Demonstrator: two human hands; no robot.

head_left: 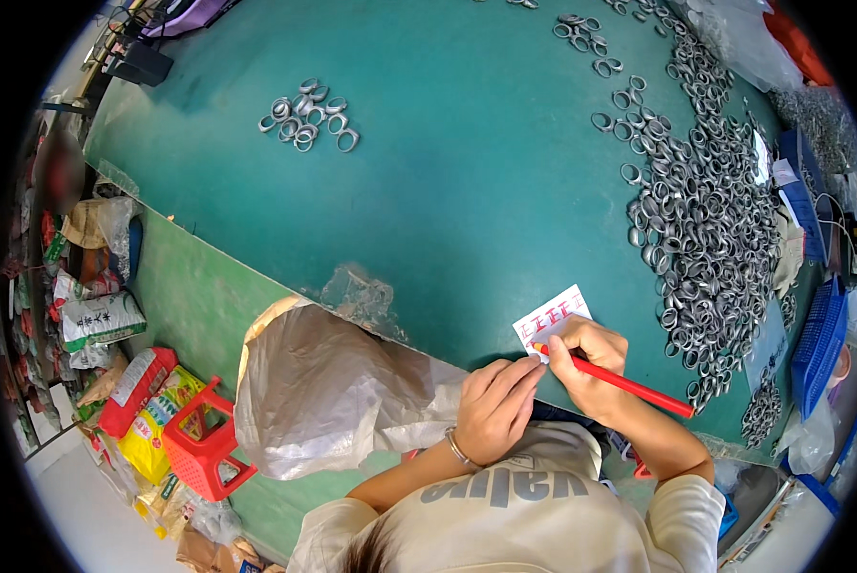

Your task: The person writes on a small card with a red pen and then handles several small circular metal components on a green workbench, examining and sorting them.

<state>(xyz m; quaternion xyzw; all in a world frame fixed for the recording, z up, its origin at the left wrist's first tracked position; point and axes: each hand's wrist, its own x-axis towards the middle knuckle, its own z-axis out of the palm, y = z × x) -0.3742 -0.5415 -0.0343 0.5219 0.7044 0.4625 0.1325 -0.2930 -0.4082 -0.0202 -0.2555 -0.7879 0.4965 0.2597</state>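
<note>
A red pen (620, 382) is gripped in the right hand (589, 368), its tip set on a small white card (551, 318) already marked with red tallies. The card lies on the green bench (467, 172) near its front edge, at about five o'clock in the view. The left hand (495, 406) is laid half-closed beside the card at seven o'clock of it, fingertips (529, 371) touching or nearly touching its lower edge; nothing is held in it.

A large heap of metal rings (706, 229) is spread at three o'clock, and a small cluster (306, 115) is seen at eleven. A crumpled plastic bag (323, 392) hangs over the bench edge at eight o'clock, above a red stool (204, 444).

The card appears only lightly pinned: it could be dragged by a pen stroke and the marks smeared or misplaced. The nearest rings could be knocked off the edge by the right elbow.
</note>
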